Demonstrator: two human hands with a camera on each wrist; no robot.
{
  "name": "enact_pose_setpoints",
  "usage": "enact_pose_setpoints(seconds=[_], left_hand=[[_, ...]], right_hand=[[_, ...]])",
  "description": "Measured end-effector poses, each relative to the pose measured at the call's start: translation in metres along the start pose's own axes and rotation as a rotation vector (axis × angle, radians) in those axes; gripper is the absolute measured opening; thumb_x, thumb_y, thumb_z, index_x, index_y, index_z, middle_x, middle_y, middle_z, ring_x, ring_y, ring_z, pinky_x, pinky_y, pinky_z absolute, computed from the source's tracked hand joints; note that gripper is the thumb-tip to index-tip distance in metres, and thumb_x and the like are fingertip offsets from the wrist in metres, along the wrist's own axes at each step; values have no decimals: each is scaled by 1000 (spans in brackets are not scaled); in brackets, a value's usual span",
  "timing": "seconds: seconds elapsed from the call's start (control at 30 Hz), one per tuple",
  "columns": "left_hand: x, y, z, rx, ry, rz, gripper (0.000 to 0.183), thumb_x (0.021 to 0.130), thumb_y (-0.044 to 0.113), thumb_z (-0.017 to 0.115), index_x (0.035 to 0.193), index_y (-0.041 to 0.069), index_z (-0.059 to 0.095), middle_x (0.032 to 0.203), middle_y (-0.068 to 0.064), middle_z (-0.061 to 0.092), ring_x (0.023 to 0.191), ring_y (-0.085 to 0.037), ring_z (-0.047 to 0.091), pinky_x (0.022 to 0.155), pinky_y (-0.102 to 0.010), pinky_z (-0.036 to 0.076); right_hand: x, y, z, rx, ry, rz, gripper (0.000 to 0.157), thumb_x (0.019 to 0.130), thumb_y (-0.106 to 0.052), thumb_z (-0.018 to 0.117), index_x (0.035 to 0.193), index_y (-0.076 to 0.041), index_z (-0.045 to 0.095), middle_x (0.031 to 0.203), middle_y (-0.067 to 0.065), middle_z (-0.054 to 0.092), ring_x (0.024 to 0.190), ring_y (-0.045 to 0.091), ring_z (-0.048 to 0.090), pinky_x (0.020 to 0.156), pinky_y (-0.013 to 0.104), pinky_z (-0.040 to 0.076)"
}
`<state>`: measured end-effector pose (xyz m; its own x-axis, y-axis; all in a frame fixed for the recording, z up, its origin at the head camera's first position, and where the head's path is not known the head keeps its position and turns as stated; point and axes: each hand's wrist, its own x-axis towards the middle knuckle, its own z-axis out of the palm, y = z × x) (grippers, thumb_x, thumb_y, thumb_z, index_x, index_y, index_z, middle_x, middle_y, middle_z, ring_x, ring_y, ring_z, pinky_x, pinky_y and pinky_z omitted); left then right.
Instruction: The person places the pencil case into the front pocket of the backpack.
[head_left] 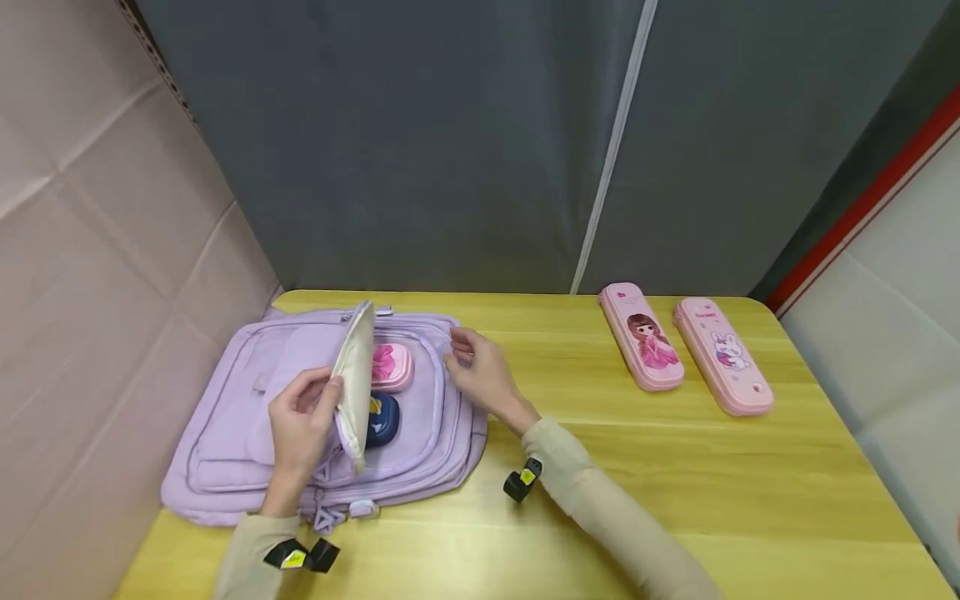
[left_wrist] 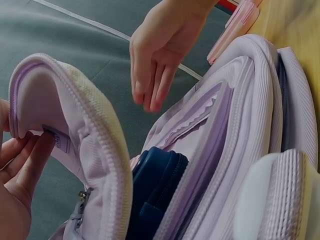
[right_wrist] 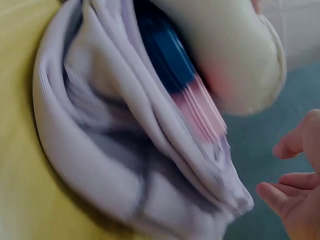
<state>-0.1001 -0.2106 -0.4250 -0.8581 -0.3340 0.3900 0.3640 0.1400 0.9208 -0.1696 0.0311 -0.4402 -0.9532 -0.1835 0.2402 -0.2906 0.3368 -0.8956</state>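
A lilac backpack [head_left: 240,400] lies flat on the table with its front pocket unzipped. My left hand [head_left: 302,421] pinches the edge of the pocket flap [head_left: 356,375], lifting it so its cream lining shows. Inside the pocket sit a pink case [head_left: 393,367] and a dark blue case [head_left: 383,419], both partly under the flap. Beside the bag's upper right edge is my right hand [head_left: 483,375], fingers loosely bent and holding nothing. In the left wrist view that right hand [left_wrist: 162,55] hovers past the dark blue case [left_wrist: 159,175].
Two pink pencil cases lie at the table's right rear, one with a doll print [head_left: 642,337] and one with a rabbit print [head_left: 723,357]. A grey curtain [head_left: 420,150] hangs behind the table [head_left: 570,517]. A pale covered wall [head_left: 97,275] borders the left.
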Motion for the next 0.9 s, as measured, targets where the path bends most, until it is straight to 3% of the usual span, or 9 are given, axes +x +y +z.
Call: enact_pose_setpoints(seconds=[0.17,0.47,0.73,0.9], left_hand=[[-2,-2,-1,7,10,-17,14,88,-14,64,100,-21,67,80,11,73,81,1,72,76,-11,59],[-3,-3,-2,4,9,-20,15,88,-14,64,101,-21,66,80,12,73,80,2,72,78,-12,59],[-3,-2,1,-3,-10,-14,15,88,-15,64,102,-21,66,80,11,73,82,1,72,79,-12,59],[-3,0,3,3,-16,-29,15,89,-13,64,102,-20,67,80,11,73,82,1,72,79,-12,59]], right_hand=[[1,10,-32,-29,73,12,44,91,-3,66,132,12,56,131,30,62,120,40,65,102,37,57],[-14,32,-99,-183,169,48,47,93,-9,69,133,10,56,133,28,62,123,40,63,104,46,56],[-36,42,-145,-249,193,91,48,93,-7,68,134,13,53,134,32,59,123,44,61,106,49,54],[-51,53,-175,-373,253,98,50,92,-9,69,134,13,54,131,33,61,120,46,62,103,55,54]])
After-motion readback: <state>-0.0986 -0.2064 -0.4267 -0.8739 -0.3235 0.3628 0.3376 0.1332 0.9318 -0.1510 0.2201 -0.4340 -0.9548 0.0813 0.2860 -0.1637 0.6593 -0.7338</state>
